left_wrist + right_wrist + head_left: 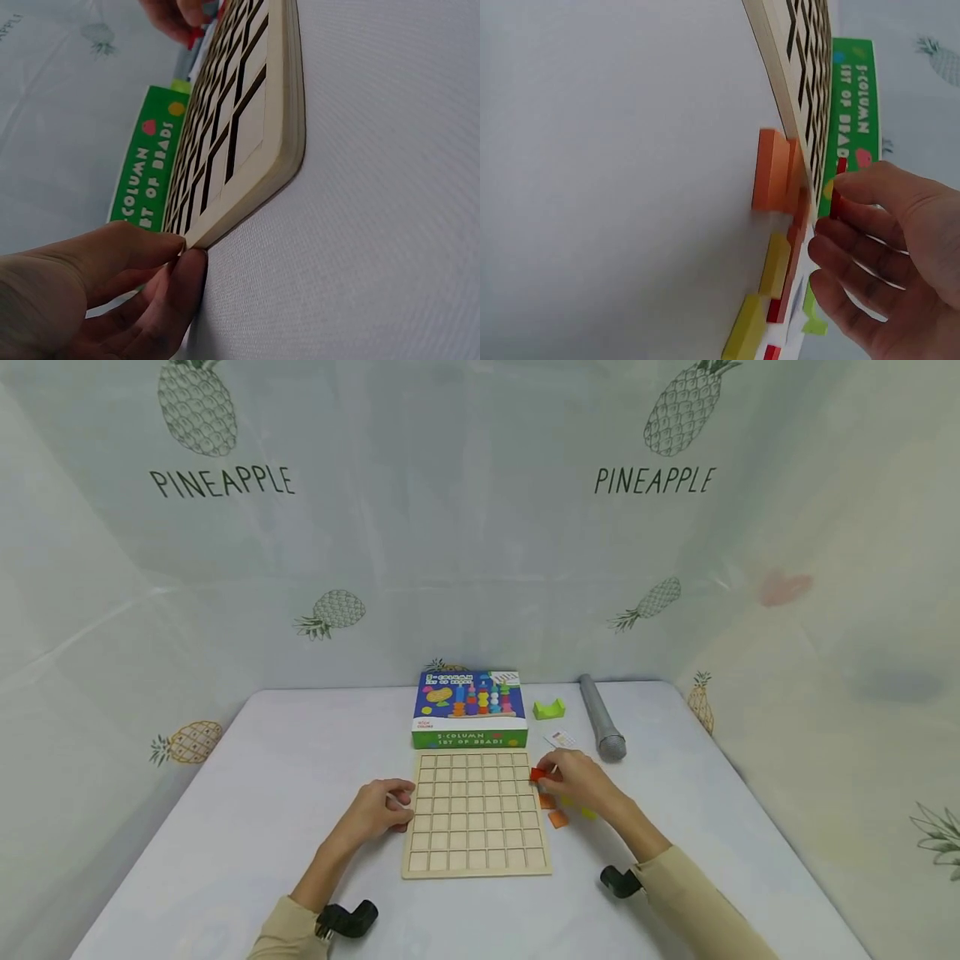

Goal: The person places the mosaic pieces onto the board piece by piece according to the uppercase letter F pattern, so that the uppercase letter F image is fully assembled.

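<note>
A light wooden grid board [478,869] lies flat on the white table. At its left edge my left hand [378,810] holds the rim, the thumb tip and curled fingers meeting the wood in the left wrist view. My right hand [581,781] is at the board's right edge, pinching a red tile [537,774] between thumb and index finger; the tile stands on edge in the right wrist view. Beneath and beside that hand are orange tiles [558,819], yellow tiles [775,266] and other red pieces [772,352], some partly hidden by the hand in the head view.
Behind the board stands a blue and green bead-set box [470,739]. To its right are a bright green curved piece [549,709], a small printed card [561,739] and a grey microphone [600,714]. A pineapple-print curtain [480,527] hangs behind the table.
</note>
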{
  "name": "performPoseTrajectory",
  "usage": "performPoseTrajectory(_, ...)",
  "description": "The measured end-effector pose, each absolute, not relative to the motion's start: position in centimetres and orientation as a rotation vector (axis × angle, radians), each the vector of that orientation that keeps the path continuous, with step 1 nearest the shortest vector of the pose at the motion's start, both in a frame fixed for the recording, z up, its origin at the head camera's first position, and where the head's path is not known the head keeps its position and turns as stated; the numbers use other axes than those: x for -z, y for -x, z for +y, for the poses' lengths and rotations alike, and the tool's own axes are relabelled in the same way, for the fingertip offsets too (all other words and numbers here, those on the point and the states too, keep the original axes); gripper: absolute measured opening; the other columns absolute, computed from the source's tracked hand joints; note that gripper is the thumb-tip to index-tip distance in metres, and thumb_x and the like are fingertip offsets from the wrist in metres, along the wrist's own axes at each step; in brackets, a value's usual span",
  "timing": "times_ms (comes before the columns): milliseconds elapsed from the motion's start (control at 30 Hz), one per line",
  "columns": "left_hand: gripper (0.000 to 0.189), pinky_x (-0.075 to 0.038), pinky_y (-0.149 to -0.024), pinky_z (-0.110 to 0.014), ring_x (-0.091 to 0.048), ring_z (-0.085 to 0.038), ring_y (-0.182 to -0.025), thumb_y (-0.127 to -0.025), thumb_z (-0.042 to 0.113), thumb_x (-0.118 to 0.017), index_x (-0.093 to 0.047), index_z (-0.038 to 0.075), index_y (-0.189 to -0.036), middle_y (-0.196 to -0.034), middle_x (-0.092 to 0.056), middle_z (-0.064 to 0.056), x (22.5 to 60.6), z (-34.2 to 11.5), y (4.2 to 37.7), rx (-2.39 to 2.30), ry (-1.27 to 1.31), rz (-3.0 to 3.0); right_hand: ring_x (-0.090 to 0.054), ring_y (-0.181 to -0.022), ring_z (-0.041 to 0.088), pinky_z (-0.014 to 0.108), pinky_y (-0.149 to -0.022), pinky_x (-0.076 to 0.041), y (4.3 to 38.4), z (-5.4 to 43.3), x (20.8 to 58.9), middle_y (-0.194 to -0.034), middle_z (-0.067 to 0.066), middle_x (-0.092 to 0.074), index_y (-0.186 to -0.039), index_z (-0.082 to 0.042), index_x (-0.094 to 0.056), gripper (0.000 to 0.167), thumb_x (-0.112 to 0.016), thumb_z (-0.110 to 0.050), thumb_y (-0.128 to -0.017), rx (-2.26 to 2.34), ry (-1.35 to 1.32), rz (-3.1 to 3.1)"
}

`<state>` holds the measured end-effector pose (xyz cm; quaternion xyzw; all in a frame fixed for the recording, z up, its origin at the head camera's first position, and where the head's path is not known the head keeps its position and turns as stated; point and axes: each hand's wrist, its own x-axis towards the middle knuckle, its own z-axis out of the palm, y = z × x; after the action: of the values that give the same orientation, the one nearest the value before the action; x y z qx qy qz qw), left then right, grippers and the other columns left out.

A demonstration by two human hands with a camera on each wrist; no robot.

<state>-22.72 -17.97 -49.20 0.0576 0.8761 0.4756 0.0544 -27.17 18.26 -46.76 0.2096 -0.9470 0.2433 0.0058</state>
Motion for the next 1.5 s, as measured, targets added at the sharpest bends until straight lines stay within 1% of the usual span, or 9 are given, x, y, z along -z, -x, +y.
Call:
performPoseTrajectory(167, 0.042, -0.058, -0.053, -0.022, -0.060, -0.012, -0.069, -0.076, -0.004, -0.073, -0.065, -0.005, -0.118, -0.091, -0.062, -0.007, 49.2, -17.8, 22.6, -1.361, -0.152, 2.719, -0.054, -0.075, 0.007, 0.018, -0.062, -0.049, 27.5, 16.7, 47.0, -0.091, -0.004, -0.067, -0.102, -0.009, -0.072, 0.021, -0.075, -0.022, -0.086, -0.704, -0.686, -3.000)
performPoseTrajectory(333, 0.042, -0.057, -0.052, -0.020, -0.059, -0.011, -0.069, -0.075, -0.004, -0.073, -0.066, -0.005, -0.116, -0.090, -0.062, -0.006, 49.0, -17.7, 22.4, -1.332, -0.156, 2.755, -0.050, -0.075, 0.011, 0.022, -0.062, -0.047, 27.7, 15.4, 47.1, -0.086, -0.003, -0.064, -0.102, -0.008, -0.073, 0.022, -0.076, -0.021, -0.085, -0.638, -0.730, -2.962)
performPoseTrajectory(433, 0.042, -0.056, -0.052, -0.020, -0.059, -0.011, -0.069, -0.075, -0.004, -0.073, -0.066, -0.005, -0.116, -0.090, -0.062, -0.007, 48.9, -17.8, 22.2, -1.330, -0.154, 2.751, -0.051, -0.079, 0.011, 0.025, -0.066, -0.051, 27.8, 14.6, 47.2, -0.089, -0.003, -0.066, -0.103, -0.009, -0.073, 0.022, -0.076, -0.022, -0.085, -0.624, -0.754, -2.956)
performPoseTrajectory(533, 0.042, -0.057, -0.052, -0.020, -0.059, -0.011, -0.069, -0.074, -0.004, -0.073, -0.066, -0.005, -0.116, -0.090, -0.063, -0.007, 48.9, -17.9, 22.1, -1.322, -0.145, 2.752, -0.054, -0.085, 0.012, 0.029, -0.076, -0.055, 27.9, 13.8, 47.4, -0.095, -0.002, -0.069, -0.103, -0.010, -0.073, 0.021, -0.075, -0.023, -0.086, -0.615, -0.807, -2.943)
performPoseTrajectory(633, 0.042, -0.057, -0.052, -0.021, -0.058, -0.012, -0.070, -0.075, -0.004, -0.073, -0.066, -0.006, -0.116, -0.090, -0.063, -0.006, 48.8, -18.0, 22.0, -1.330, -0.146, 2.756, -0.056, -0.089, 0.015, 0.034, -0.082, -0.058, 28.1, 12.9, 47.3, -0.098, 0.002, -0.069, -0.103, -0.008, -0.073, 0.022, -0.075, -0.023, -0.087, -0.622, -0.854, -2.916)
performPoseTrajectory(833, 0.043, -0.058, -0.052, -0.021, -0.059, -0.012, -0.070, -0.074, -0.005, -0.072, -0.066, -0.006, -0.117, -0.091, -0.064, -0.008, 48.7, -18.1, 22.1, -1.361, -0.172, 2.745, -0.057, -0.091, 0.016, 0.034, -0.087, -0.058, 28.7, 11.7, 47.3, -0.101, 0.004, -0.067, -0.106, -0.009, -0.073, 0.024, -0.074, -0.023, -0.088, -0.601, -0.870, -2.919)
performPoseTrajectory(1033, 0.044, -0.058, -0.053, -0.020, -0.060, -0.011, -0.070, -0.075, -0.003, -0.073, -0.066, -0.005, -0.118, -0.092, -0.064, -0.007, 49.0, -17.8, 22.5, -1.354, -0.183, 2.748, -0.057, -0.092, 0.016, 0.036, -0.088, -0.057, 29.1, 11.5, 47.3, -0.103, 0.003, -0.066, -0.109, -0.009, -0.073, 0.024, -0.073, -0.022, -0.089, -0.654, -0.878, -2.951)
performPoseTrajectory(1333, 0.044, -0.058, -0.053, -0.021, -0.060, -0.011, -0.071, -0.075, -0.004, -0.073, -0.065, -0.005, -0.119, -0.092, -0.064, -0.006, 49.3, -17.8, 23.1, -1.354, -0.201, 2.745, -0.057, -0.091, 0.013, 0.033, -0.082, -0.055, 29.8, 11.7, 47.8, -0.101, 0.003, -0.067, -0.108, -0.008, -0.073, 0.022, -0.071, -0.020, -0.090, -0.699, -0.906, -2.931)
performPoseTrajectory(1500, 0.044, -0.058, -0.052, -0.021, -0.060, -0.011, -0.070, -0.075, -0.004, -0.073, -0.066, -0.005, -0.118, -0.091, -0.064, -0.007, 49.4, -17.8, 23.0, -1.356, -0.184, 2.741, -0.060, -0.096, 0.016, 0.036, -0.086, -0.056, 30.0, 11.6, 47.9, -0.102, 0.005, -0.068, -0.108, -0.007, -0.073, 0.022, -0.072, -0.020, -0.089, -0.737, -0.907, -2.926)
